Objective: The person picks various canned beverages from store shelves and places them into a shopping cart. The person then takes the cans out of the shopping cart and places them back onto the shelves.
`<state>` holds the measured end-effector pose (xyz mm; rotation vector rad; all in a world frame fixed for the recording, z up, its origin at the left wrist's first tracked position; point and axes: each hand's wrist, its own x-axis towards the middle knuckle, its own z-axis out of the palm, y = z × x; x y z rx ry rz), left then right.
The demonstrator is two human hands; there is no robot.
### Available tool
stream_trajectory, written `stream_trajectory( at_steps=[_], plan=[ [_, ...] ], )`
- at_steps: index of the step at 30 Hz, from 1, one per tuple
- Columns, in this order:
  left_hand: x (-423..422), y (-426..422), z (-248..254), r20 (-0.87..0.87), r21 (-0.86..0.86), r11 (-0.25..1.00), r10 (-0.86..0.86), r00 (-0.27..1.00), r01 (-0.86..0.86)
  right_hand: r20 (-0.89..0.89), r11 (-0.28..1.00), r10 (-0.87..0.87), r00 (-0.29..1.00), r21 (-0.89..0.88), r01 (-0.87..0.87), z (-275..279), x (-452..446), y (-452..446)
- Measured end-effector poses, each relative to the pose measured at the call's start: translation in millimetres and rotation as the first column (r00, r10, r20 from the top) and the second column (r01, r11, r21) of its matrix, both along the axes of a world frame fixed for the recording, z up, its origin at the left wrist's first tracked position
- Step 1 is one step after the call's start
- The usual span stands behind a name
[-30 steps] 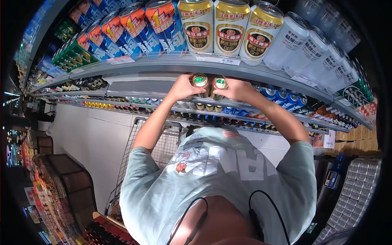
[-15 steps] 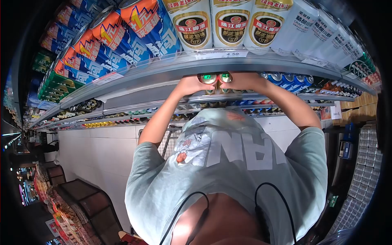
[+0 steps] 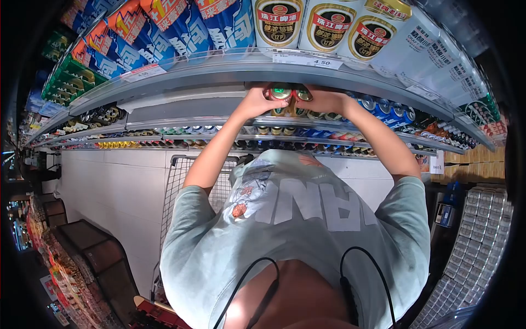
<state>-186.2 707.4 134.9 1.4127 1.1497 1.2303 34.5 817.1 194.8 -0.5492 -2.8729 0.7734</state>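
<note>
Beneath the lip of the upper shelf, my left hand [image 3: 257, 102] is wrapped round a beer can [image 3: 280, 93] with a green pull tab on its silver top. Close beside it, my right hand [image 3: 327, 100] grips a second can [image 3: 302, 95] with a similar top. The two cans stand upright side by side, at the front of the lower shelf level. The fingers behind the cans are partly hidden, and so are the can labels. Blue cans [image 3: 386, 107] stand in a row just right of my right hand.
Above my hands, the upper shelf edge [image 3: 219, 71] carries a price tag [image 3: 307, 60], white-and-gold beer cans [image 3: 329, 27] and blue-and-orange cans [image 3: 178, 33]. A wire shopping cart [image 3: 178, 183] stands behind my left arm. Stacked packs [image 3: 474, 236] are at the right, and a display stand [image 3: 98, 247] at the left.
My view has shifted, so the shelf sits higher in it and more of the cart shows. Both hands keep their hold on the two cans.
</note>
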Motion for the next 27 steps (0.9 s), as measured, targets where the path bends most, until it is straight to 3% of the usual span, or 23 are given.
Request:
stream_trajectory(
  at_steps=[2,3,5,6,9,12,15,17,18,19,21,22,23,25,27],
  plan=[
    [5.1,-6.9,-8.3,0.104,-0.051,0.998,0.026,0.994,-0.021,0.079,0.997,-0.013,0.997,-0.074,0.019,12.5,-0.1,-8.3],
    [10.7,-19.4,-4.8,-0.041,-0.062,0.988,0.139,0.989,-0.141,0.093,0.999,0.036,0.995,-0.042,-0.032,9.3,0.0,-6.7],
    [20.1,-37.8,-18.8,-0.300,0.079,0.928,0.370,0.879,-0.363,0.149,0.998,0.069,0.986,0.001,-0.070,13.1,-1.7,-5.1],
    [27.5,-50.7,-26.4,-0.341,0.129,0.870,0.490,0.802,-0.476,0.194,0.998,0.053,0.980,0.014,-0.057,21.2,-3.4,-9.3],
    [46.8,-100.4,-51.1,-0.215,0.205,0.758,0.652,0.727,-0.619,0.256,0.997,-0.048,0.965,-0.051,0.063,-2.2,1.3,2.9],
    [63.5,-176.9,-103.8,-0.363,0.082,0.623,0.745,0.559,-0.778,0.141,0.999,-0.024,0.990,0.046,0.017,-7.6,4.7,4.1],
    [91.3,-276.1,-160.4,-0.642,-0.066,0.412,0.680,0.355,-0.909,0.042,0.984,-0.040,0.998,0.174,0.032,6.8,16.6,-13.1],
    [118.9,-349.0,-200.4,-0.760,-0.099,0.306,0.591,0.270,-0.947,0.094,0.993,-0.121,0.988,0.021,0.120,27.8,29.5,-34.1],
    [133.7,-383.2,-212.6,-0.794,-0.238,0.234,0.512,0.327,-0.943,0.009,0.993,-0.114,0.993,0.012,0.113,22.8,37.3,-38.7],
    [153.9,-414.6,-228.4,-0.878,-0.214,0.154,0.403,0.259,-0.965,-0.228,0.988,-0.016,0.974,0.144,0.050,14.3,44.4,-47.3],
    [169.5,-453.9,-225.9,-0.829,-0.531,-0.041,0.235,0.508,-0.846,-0.358,0.999,0.020,0.933,-0.019,-0.029,2.8,53.7,-68.4],
    [177.7,-472.2,-236.9,-0.890,-0.423,-0.064,0.215,0.401,-0.904,-0.364,0.992,-0.015,0.931,-0.120,-0.031,-3.0,57.8,-85.1],
    [182.3,-473.4,-214.5,-0.908,-0.404,-0.048,0.140,0.395,-0.913,-0.356,0.989,-0.006,0.934,-0.140,-0.047,-12.0,61.8,-99.0],
    [179.5,-484.1,-227.2,-0.919,-0.381,0.013,0.102,0.380,-0.925,-0.278,0.948,-0.034,0.960,-0.314,-0.058,-36.1,67.9,-126.0],
    [176.6,-486.3,-229.1,-0.925,-0.368,0.019,0.090,0.368,-0.930,-0.293,0.937,0.027,0.956,-0.325,-0.126,-56.5,72.0,-150.5]
  ],
)
